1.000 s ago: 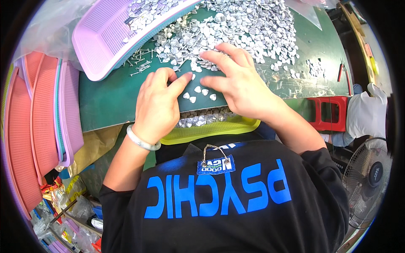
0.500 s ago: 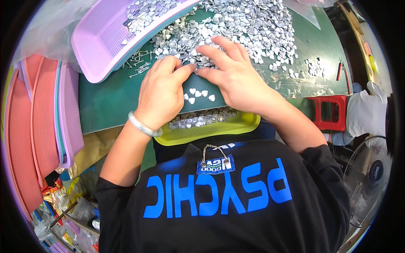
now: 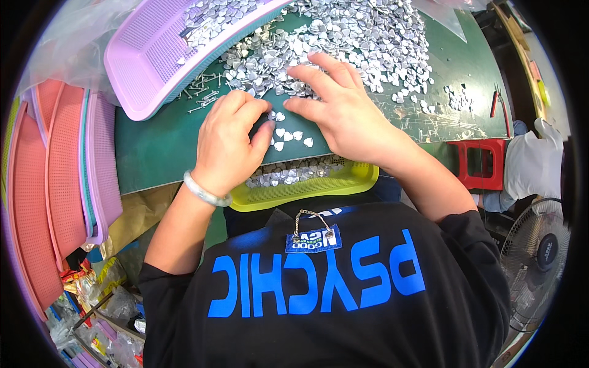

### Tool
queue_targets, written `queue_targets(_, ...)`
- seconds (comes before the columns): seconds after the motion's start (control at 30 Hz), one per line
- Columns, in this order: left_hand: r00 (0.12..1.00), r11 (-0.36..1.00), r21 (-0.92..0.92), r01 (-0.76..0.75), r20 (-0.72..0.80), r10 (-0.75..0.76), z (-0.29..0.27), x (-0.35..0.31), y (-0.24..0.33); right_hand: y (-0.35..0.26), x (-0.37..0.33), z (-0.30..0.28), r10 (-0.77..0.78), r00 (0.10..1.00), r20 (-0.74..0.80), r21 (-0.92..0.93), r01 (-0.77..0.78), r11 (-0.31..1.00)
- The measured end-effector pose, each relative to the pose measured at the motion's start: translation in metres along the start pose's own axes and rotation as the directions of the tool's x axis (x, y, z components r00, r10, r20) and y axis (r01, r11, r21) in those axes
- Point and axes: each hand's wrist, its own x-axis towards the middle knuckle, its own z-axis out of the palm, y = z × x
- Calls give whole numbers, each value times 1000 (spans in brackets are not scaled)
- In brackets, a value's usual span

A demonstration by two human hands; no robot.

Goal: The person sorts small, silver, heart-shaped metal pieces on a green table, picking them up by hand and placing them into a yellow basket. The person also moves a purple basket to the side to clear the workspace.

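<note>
i find both hands flat on the green mat (image 3: 159, 153), sorting. the left hand (image 3: 228, 144) is open, fingers curled beside a few loose silver heart pieces (image 3: 287, 134); the right hand (image 3: 340, 104) is open, spread over the heap's near edge. the yellow tray (image 3: 343, 184) sits near, partly filled. i judge the next move needs a gentle sweep toward it.

Both bare forearms are rising from the lower middle of the frame and converging toward the upper centre. The left hand (image 3: 230, 141) is lying palm down with its fingers curled loosely inward and its thumb pointing toward the right hand. The right hand (image 3: 343, 110) is resting flat, slightly higher in the frame, its fingers spreading toward the upper left.
</note>
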Motion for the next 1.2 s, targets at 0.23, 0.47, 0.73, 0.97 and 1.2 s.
queue_targets(0.23, 1000, 1000, -4, 1, 7, -1, -1, -3, -4, -1, 1, -7, -10, 998, 64, -27, 12, 1000)
queue_targets(0.47, 996, 997, 1, 82, 24, -82, -5, -10, -6, 2, 0, -1, 27, 999, 18, -95, -25, 995)
queue_targets(0.73, 997, 997, -16, 70, 34, -69, -9, -8, -4, 0, 1, -2, 32, 999, -33, 72, -30, 997)
queue_targets(0.97, 995, 997, 31, 66, 72, -68, -12, -10, -6, 1, 10, 1, 1, 997, -80, 59, 3, 998)
queue_targets(1.2, 1000, 999, -45, 3, 14, -2, -2, -3, 1, 1, 6, 2, 39, 997, -69, 65, -35, 997)
